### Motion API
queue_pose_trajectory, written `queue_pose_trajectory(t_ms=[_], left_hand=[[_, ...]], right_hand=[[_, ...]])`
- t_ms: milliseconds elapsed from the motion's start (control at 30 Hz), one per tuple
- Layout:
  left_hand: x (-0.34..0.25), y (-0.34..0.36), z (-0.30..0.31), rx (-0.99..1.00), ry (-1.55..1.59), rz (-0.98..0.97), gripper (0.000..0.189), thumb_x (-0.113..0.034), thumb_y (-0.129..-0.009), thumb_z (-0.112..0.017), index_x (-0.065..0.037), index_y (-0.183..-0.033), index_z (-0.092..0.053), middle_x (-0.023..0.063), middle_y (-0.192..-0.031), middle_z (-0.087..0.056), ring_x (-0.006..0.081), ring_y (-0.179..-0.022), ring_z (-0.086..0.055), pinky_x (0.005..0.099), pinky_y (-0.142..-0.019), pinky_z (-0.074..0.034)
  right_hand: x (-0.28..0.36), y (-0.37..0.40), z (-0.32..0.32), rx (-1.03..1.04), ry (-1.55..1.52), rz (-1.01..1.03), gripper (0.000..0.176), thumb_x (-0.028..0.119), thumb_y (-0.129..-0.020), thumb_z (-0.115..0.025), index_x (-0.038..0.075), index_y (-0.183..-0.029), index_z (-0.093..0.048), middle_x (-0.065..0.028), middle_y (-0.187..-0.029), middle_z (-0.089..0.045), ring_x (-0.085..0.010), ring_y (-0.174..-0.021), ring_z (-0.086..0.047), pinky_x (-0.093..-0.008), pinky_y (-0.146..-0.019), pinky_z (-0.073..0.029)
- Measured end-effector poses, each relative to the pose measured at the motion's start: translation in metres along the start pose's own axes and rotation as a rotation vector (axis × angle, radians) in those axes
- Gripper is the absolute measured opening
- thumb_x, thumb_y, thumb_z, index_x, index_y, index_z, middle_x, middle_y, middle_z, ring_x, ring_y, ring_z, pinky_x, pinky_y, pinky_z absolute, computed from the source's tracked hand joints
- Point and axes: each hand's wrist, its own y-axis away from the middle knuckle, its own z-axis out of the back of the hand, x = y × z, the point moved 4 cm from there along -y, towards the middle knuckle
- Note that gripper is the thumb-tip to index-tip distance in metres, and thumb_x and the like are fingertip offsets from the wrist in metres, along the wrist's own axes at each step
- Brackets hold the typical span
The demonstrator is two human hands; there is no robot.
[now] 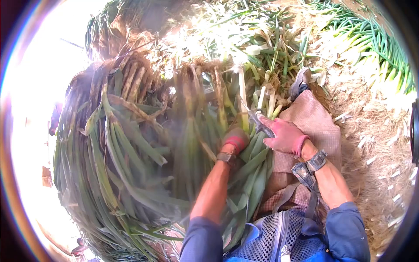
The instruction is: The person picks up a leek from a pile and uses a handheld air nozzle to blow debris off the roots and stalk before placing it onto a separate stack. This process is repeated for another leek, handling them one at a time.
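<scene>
My left hand (pixel 235 139), in a pink and grey glove, is closed around a leek (pixel 242 96) whose pale stalk points up and away. My right hand (pixel 286 135), in a pink glove, grips a knife (pixel 257 121) with a dark handle, its thin blade angled up and left beside the stalk. Several trimmed white leek ends (pixel 266 99) stick up just beyond the right hand. Long green leaves (pixel 251 170) hang down over my lap between the two forearms.
A big heap of untrimmed leeks (pixel 118 144) with brown roots fills the left. Peeled leaf scraps (pixel 253 26) lie ahead. Cleaned leeks (pixel 371 48) are laid in a row at upper right. Root litter (pixel 375 153) covers the ground at right. A shoe (pixel 301 81) shows past the pink cloth (pixel 316 126).
</scene>
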Motion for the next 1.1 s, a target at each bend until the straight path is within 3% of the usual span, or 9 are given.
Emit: queue_pose_trajectory(t_ms=[167,233,300,333,433,567,600,833,1100], left_hand=[[0.038,0.038,0.027,-0.068,0.248,-0.044,0.036,-0.034,-0.095,-0.059,-0.01,-0.111,-0.08,0.0192,-0.117,-0.076,0.0415,-0.112,-0.071,0.0488,-0.098,-0.054],[0.064,0.047,0.024,0.031,0.181,-0.04,0.038,-0.034,-0.096,-0.057,-0.01,-0.117,-0.079,0.0183,-0.123,-0.075,0.0395,-0.117,-0.069,0.0472,-0.101,-0.053],[0.089,0.063,0.017,-0.176,0.144,-0.059,0.041,-0.036,-0.095,-0.065,-0.017,-0.13,-0.076,0.0141,-0.118,-0.078,0.0321,-0.108,-0.075,0.0397,-0.096,-0.056],[0.099,0.069,0.017,-0.092,0.121,0.037,0.045,-0.038,-0.096,-0.063,-0.022,-0.137,-0.073,0.0125,-0.127,-0.075,0.0323,-0.118,-0.072,0.0395,-0.102,-0.055],[0.112,0.09,0.021,-0.154,0.081,0.131,0.045,-0.041,-0.097,-0.061,-0.02,-0.136,-0.073,0.0131,-0.127,-0.076,0.0323,-0.118,-0.072,0.0402,-0.103,-0.054],[0.129,0.086,0.012,-0.173,0.096,0.148,0.046,-0.042,-0.097,-0.063,-0.017,-0.134,-0.074,0.0136,-0.125,-0.076,0.0307,-0.116,-0.073,0.04,-0.102,-0.054],[0.133,0.08,0.008,-0.182,0.136,0.134,0.046,-0.042,-0.097,-0.064,-0.016,-0.133,-0.075,0.0135,-0.124,-0.077,0.0299,-0.115,-0.074,0.0398,-0.1,-0.055],[0.126,0.065,0.01,-0.248,0.241,0.036,0.046,-0.045,-0.097,-0.067,-0.012,-0.128,-0.075,0.0129,-0.116,-0.079,0.0296,-0.11,-0.075,0.0404,-0.095,-0.056],[0.092,0.057,0.014,-0.242,0.158,0.035,0.046,-0.044,-0.098,-0.066,-0.017,-0.136,-0.07,0.0158,-0.118,-0.077,0.0374,-0.112,-0.073,0.0449,-0.096,-0.056]], right_hand=[[0.006,-0.004,-0.004,0.111,-0.05,-0.005,0.086,0.037,-0.087,-0.069,0.01,-0.163,-0.039,-0.024,-0.119,-0.069,-0.0401,-0.109,-0.068,-0.0459,-0.098,-0.053],[0.018,0.008,-0.006,0.175,-0.084,0.058,0.086,0.034,-0.086,-0.07,0.008,-0.162,-0.04,-0.0249,-0.121,-0.071,-0.0392,-0.11,-0.069,-0.046,-0.098,-0.053],[0.033,0.014,-0.02,0.243,-0.103,0.291,0.083,0.035,-0.087,-0.069,0.006,-0.16,-0.043,-0.027,-0.118,-0.073,-0.0409,-0.107,-0.071,-0.0453,-0.096,-0.055],[0.038,0.018,-0.016,0.342,-0.119,0.182,0.086,0.034,-0.084,-0.072,0.005,-0.16,-0.042,-0.0255,-0.129,-0.07,-0.0406,-0.116,-0.068,-0.0443,-0.102,-0.053],[0.044,0.011,-0.011,0.348,-0.04,0.089,0.085,0.034,-0.085,-0.072,0.006,-0.159,-0.044,-0.0265,-0.126,-0.07,-0.0425,-0.114,-0.069,-0.0448,-0.102,-0.053],[0.055,0.012,-0.034,0.411,0.042,0.267,0.085,0.033,-0.085,-0.067,0.009,-0.163,-0.04,-0.0251,-0.12,-0.073,-0.0419,-0.11,-0.071,-0.0462,-0.097,-0.056],[0.068,0.01,-0.025,0.457,0.099,0.16,0.085,0.032,-0.085,-0.067,0.01,-0.163,-0.041,-0.0248,-0.118,-0.074,-0.0413,-0.109,-0.071,-0.0457,-0.098,-0.056],[0.078,-0.007,-0.03,0.467,0.132,0.159,0.08,0.032,-0.084,-0.068,0.013,-0.159,-0.045,-0.026,-0.112,-0.074,-0.0442,-0.105,-0.071,-0.0505,-0.096,-0.055],[0.083,-0.087,-0.024,0.165,0.122,0.098,0.071,0.03,-0.085,-0.067,0.012,-0.152,-0.051,-0.0283,-0.114,-0.074,-0.0454,-0.108,-0.071,-0.0522,-0.097,-0.056]])
